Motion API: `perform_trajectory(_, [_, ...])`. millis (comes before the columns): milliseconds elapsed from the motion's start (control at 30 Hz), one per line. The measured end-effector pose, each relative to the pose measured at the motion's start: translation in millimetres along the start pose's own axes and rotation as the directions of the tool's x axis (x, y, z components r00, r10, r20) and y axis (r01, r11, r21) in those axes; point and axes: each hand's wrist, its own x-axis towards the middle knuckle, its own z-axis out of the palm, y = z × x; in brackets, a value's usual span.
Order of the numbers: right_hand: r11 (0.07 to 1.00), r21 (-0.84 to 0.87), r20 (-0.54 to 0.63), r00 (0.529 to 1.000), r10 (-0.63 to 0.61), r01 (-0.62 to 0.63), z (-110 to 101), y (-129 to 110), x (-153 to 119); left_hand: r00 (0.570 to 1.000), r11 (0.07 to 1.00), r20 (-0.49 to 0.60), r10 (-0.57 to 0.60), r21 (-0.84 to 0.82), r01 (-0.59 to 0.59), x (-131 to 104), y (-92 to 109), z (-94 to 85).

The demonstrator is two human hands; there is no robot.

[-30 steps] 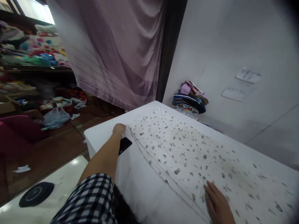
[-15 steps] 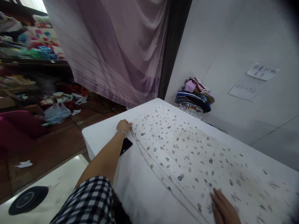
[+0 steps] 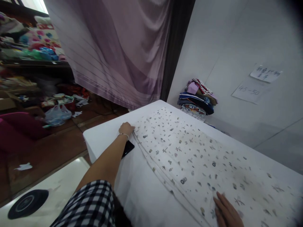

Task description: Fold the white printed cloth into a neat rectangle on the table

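Note:
A white cloth [image 3: 189, 151] with a small grey and tan print lies spread over the white table, its near edge showing layered folds. At the far left corner of the cloth, my left hand [image 3: 126, 128] has its fingers closed on the edge; a bracelet circles the wrist. Partly covered by my left forearm, a black phone [image 3: 128, 148] rests on the table. My right hand [image 3: 226, 210] lies on the near part of the cloth, palm down with the fingers stretched out. The frame's lower edge cuts off the rest of that arm.
Against the wall behind the white table [image 3: 99, 134] sits a stack of folded fabrics [image 3: 196, 97]. A purple curtain [image 3: 123, 47] hangs beyond the table. At lower left, a dark round object [image 3: 28, 204] rests on a pale surface. A plastic bag [image 3: 58, 115] lies among floor clutter.

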Motion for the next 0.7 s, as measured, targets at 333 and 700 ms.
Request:
perform_trajectory(333, [0.993, 0.08, 0.06, 0.995, 0.077, -0.082, -8.6, -1.3, 3.1, 0.999, 1.0, -0.052, 0.011, -0.011, -0.012, 11.1, 2.2, -2.9])
perform_trajectory(700, [0.989, 0.052, 0.046, 0.99, 0.134, -0.136, -0.2, 1.5, -5.1, 0.998, 0.998, 0.029, 0.051, 0.027, -0.052, 30.6, -0.9, 1.8])
